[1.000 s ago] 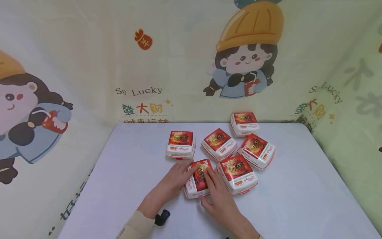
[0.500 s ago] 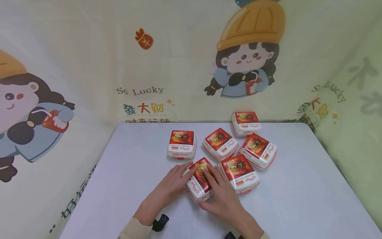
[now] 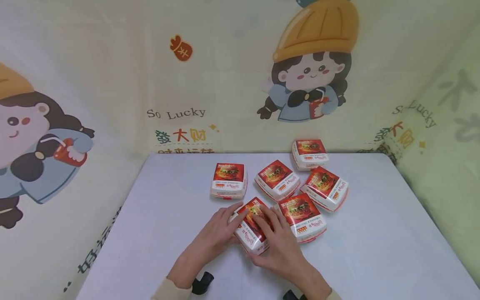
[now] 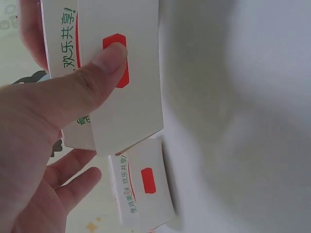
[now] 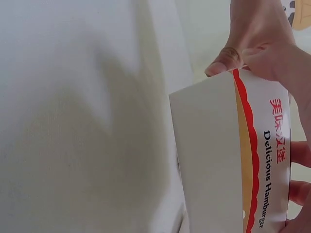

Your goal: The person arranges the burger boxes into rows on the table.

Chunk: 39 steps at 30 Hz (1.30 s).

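Note:
Both hands hold a white-and-red hamburger box [image 3: 248, 234] with a burger picture on its lid, standing askew on the table. My left hand [image 3: 214, 232] grips its left side, fingertips over the lid; in the left wrist view the thumb [image 4: 99, 70] presses a red tab [image 4: 121, 80]. My right hand [image 3: 282, 246] spreads its fingers over the lid's right side, thumb at the near corner. In the right wrist view a narrow gap shows under the lid's scalloped red edge [image 5: 249, 128]. The palm side of the right hand is hidden.
Several matching boxes lie beyond and to the right: one close right [image 3: 301, 218], one at back left [image 3: 228, 181], one in the middle [image 3: 277, 179], one farther right [image 3: 325, 187], one at the table's [image 3: 375, 233] far edge [image 3: 310, 155]. A printed cloth [image 3: 232, 75] hangs behind.
The held box has turned counterclockwise between the hands and its near corner has come slightly closer. Most of this happened in the first half second. The other boxes stay put.

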Motion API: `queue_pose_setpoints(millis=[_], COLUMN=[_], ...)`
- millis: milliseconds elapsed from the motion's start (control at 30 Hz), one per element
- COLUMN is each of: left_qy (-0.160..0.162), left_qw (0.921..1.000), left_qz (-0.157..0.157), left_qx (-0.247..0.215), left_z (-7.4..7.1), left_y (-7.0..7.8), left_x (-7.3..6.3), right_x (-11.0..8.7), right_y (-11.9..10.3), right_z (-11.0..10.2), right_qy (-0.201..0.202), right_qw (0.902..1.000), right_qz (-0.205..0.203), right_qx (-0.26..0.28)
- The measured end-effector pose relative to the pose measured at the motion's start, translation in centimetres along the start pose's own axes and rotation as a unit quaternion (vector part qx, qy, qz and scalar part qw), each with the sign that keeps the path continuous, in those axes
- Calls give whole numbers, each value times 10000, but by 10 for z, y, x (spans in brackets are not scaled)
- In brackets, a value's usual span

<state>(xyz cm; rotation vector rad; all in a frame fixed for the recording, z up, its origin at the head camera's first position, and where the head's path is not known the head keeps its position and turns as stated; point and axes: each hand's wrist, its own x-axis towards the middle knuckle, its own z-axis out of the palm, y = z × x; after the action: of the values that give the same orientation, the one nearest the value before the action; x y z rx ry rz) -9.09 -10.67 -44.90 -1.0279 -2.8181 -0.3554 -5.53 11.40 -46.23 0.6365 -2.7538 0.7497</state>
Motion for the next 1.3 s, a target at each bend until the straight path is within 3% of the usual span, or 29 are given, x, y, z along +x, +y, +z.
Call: queue_pose_setpoints(millis=[167,367,767,1033,1300], left_qy=[70,-132,-407,-578,-160], left_qw=[9999,9982,9969,9968,9998], left_qz=[76,306,164,-20,-60], left_qx=[-78,-494,-654,-554,-55], left_z=[0,0,3,2,3], left_y=[1,4,6,7,7], left_x=[-3,-5,-11,-14,-16], right_x=[0,-1,0,-1,-2], right_y=[1,2,7,8,2], right_z=[0,-2,0,1,2], right_qy=[-73,-75,92,61,-5], right_qw=[9999,9994,9957,9946,9952], right_qz=[-132,-327,-917,-1019,-817], right_qx=[58,38,-51,-183,-546])
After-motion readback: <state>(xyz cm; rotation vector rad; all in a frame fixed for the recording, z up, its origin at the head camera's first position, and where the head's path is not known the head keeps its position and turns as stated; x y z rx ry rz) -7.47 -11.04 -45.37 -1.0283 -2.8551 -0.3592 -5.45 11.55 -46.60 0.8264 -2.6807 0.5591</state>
